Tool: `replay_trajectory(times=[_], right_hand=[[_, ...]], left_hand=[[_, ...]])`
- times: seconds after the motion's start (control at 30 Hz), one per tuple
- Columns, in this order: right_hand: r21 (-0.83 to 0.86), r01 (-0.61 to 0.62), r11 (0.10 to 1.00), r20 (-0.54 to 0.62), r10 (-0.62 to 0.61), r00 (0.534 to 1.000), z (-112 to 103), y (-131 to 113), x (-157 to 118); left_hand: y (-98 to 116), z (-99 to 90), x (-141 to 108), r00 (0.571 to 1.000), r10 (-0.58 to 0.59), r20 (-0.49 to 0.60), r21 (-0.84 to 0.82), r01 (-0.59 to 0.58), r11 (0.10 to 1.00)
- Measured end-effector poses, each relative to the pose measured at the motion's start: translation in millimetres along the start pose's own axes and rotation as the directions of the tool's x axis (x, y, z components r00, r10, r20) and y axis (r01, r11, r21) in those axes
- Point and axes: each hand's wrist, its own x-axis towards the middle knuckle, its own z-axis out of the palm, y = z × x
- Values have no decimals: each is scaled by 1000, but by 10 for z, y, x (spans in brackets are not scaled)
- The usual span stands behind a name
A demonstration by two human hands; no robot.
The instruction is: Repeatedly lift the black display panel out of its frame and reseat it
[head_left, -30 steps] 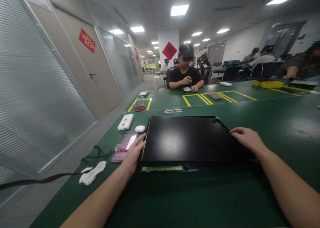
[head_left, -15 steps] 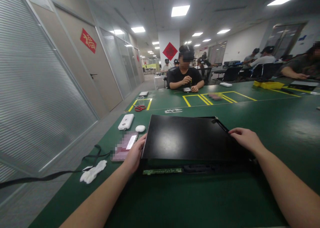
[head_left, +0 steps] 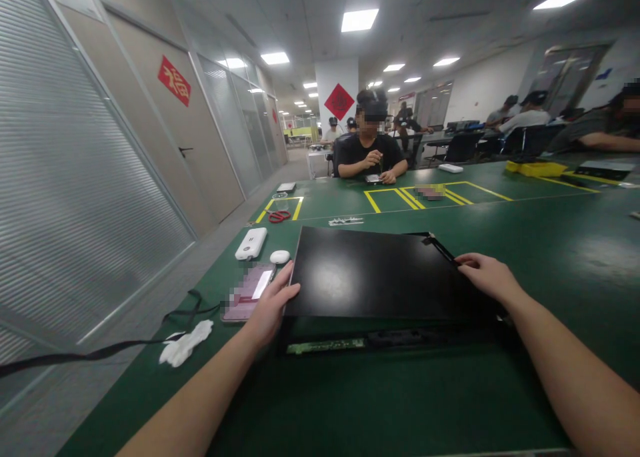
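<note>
A black flat screen panel lies tilted above the table in front of me, its left side raised. My left hand is closed on the panel's left edge, thumb on the top face and fingers partly hidden beneath. At the right side, my right hand pinches the rim of a thin black frame next to the panel; whether it also touches the panel, I cannot tell. Below the panel's near edge shows a green circuit board strip.
Left of the panel are a pink phone, a white earbud case, a white power bank and a crumpled tissue by a black strap. Farther back lie red-handled scissors and small white pieces. A person sits opposite.
My left thumb has come up onto the panel's top face. The panel's left side has shifted up slightly. My right hand stays at the frame.
</note>
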Motion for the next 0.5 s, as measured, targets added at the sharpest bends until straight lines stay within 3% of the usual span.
replay_trajectory(times=[0.5], right_hand=[[86,8,996,-46,-4,999,69,140,124]], left_hand=[[94,96,-51,997,-2,81,-109,11,994]])
